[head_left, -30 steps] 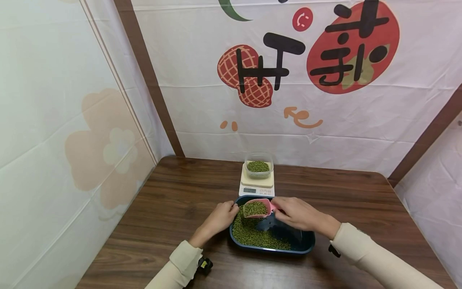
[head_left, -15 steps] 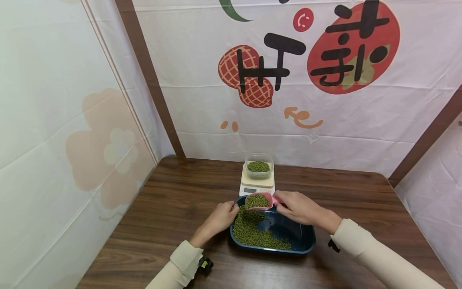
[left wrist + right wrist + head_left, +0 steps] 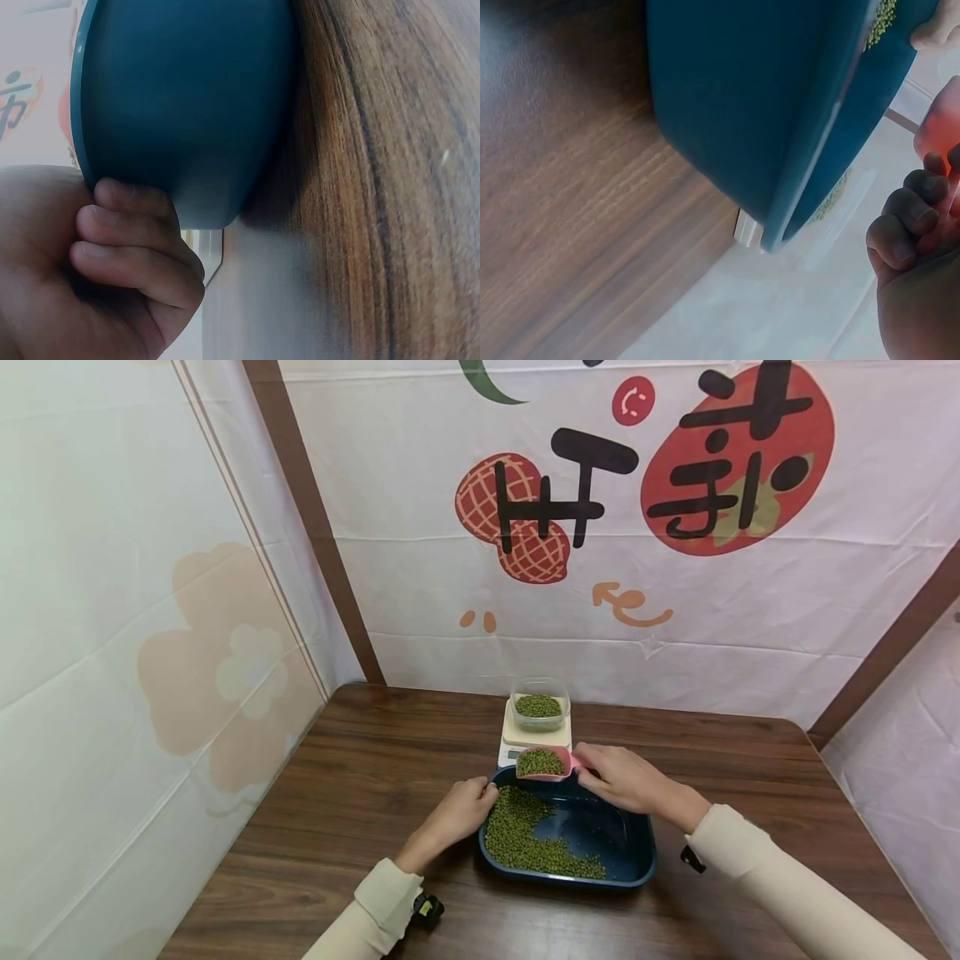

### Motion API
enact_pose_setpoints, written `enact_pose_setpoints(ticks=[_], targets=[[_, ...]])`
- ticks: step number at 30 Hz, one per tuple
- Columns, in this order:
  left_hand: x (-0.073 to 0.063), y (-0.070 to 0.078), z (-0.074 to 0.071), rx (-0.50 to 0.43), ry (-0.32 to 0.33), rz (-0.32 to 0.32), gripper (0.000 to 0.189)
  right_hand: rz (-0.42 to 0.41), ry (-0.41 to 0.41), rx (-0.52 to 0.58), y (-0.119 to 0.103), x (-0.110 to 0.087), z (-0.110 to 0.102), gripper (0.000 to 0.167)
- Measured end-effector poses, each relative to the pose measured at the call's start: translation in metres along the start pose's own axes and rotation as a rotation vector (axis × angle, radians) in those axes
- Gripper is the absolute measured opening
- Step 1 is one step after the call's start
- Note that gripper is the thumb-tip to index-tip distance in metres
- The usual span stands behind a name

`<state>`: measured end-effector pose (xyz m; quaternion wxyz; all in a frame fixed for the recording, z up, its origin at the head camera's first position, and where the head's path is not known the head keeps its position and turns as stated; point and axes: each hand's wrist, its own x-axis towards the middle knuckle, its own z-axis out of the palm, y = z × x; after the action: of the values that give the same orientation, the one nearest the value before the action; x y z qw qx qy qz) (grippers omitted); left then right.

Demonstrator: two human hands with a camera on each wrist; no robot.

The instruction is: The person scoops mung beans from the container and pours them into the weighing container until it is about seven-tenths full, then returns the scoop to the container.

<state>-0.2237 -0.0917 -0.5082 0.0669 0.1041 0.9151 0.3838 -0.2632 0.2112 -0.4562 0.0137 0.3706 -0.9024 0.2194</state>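
Note:
My left hand (image 3: 459,810) grips the far left rim of a dark blue tub (image 3: 600,882); in the left wrist view its fingers (image 3: 124,225) curl against the tub's outer wall (image 3: 187,97). Green mung beans (image 3: 517,843) lie along the tub's left and front. In my right hand (image 3: 622,781) is the handle of a pink scoop (image 3: 566,763), heaped with mung beans and raised over the tub's far rim. The right wrist view shows curled fingers (image 3: 907,217) round the pink handle. Behind the tub, a clear plastic container (image 3: 542,723) holding some mung beans stands on a kitchen scale (image 3: 517,735).
Everything stands on a brown wood-grain table (image 3: 390,760). A printed white cloth (image 3: 420,660) hangs behind its far edge, and another pale cloth (image 3: 90,693) hangs at the left. The scale's display is partly hidden by the scoop.
My right hand has lifted the full scoop up and away from me, from above the beans to the tub's far rim by the scale. The left hand stays on the rim.

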Motion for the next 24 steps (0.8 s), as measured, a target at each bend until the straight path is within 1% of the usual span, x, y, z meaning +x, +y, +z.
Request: enact_pose_setpoints(ticks=[7, 11, 14, 24], targets=[[0.000, 0.000, 0.000, 0.005, 0.001, 0.002, 0.038, 0.009, 0.024, -0.022, 0.005, 0.005, -0.004, 0.004], [0.000, 0.001, 0.000, 0.015, 0.004, 0.000, 0.038, 0.019, 0.023, -0.023, 0.009, 0.008, -0.006, 0.004], [0.000, 0.001, 0.000, 0.006, 0.004, -0.003, 0.037, 0.032, 0.026, -0.026, 0.011, 0.011, -0.007, 0.005], [0.001, 0.002, 0.000, 0.016, 0.004, -0.016, 0.037, 0.066, 0.025, -0.022, 0.018, 0.019, -0.013, 0.011]])
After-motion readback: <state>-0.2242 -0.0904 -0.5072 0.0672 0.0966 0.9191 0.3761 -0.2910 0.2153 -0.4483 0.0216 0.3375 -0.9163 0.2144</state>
